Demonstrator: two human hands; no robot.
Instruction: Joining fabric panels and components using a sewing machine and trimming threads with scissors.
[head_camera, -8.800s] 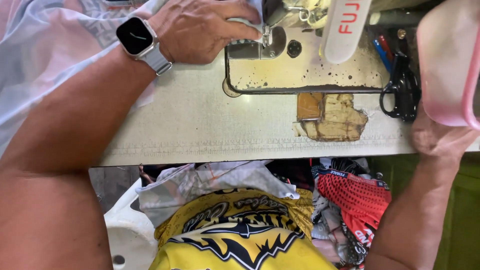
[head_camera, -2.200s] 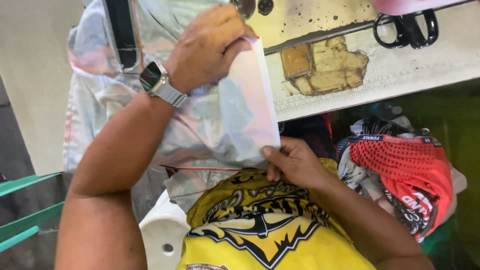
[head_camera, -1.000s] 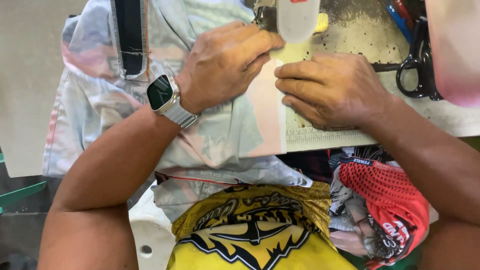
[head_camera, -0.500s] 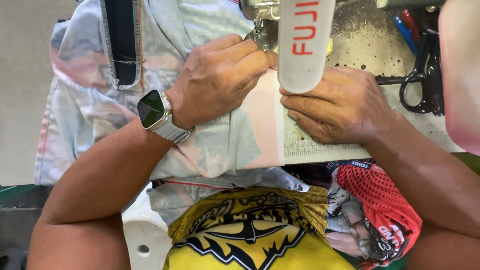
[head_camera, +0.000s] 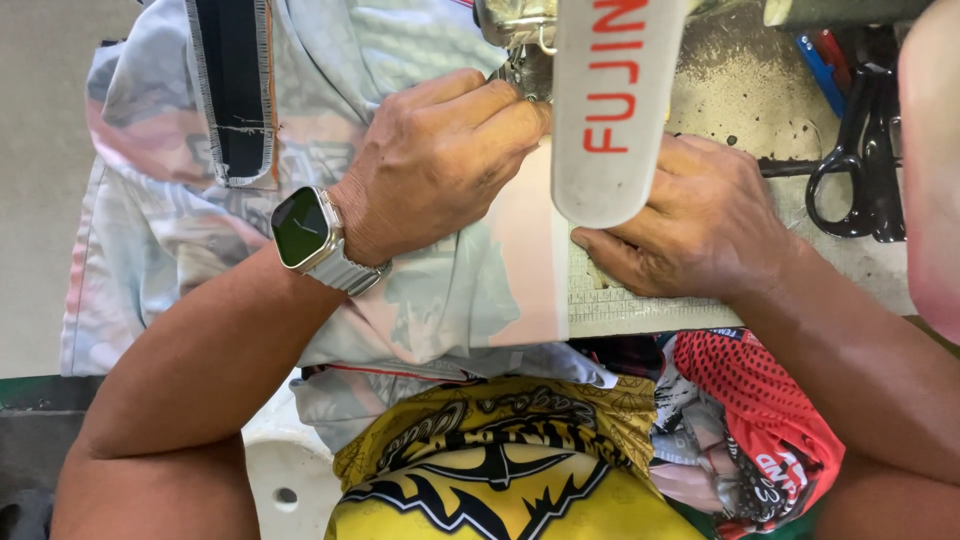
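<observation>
a person's left hand (head_camera: 440, 165) presses curled fingers on pale printed fabric (head_camera: 440, 290) spread on the counter (head_camera: 740, 90) under a white sewing machine (head_camera: 610, 110); the right hand (head_camera: 700, 230) lies flat beside it, fingers extended, black scissors (head_camera: 860, 170) nearby.

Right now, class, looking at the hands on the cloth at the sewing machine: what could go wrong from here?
1. The left hand has its fingertips close to the needle area under the sewing machine; they might get pricked.
2. The pale printed cloth is bunched and hangs over the table edge; it might drag and skew the seam.
3. The right hand lies near the scissors; a sweep might knock them.
</observation>
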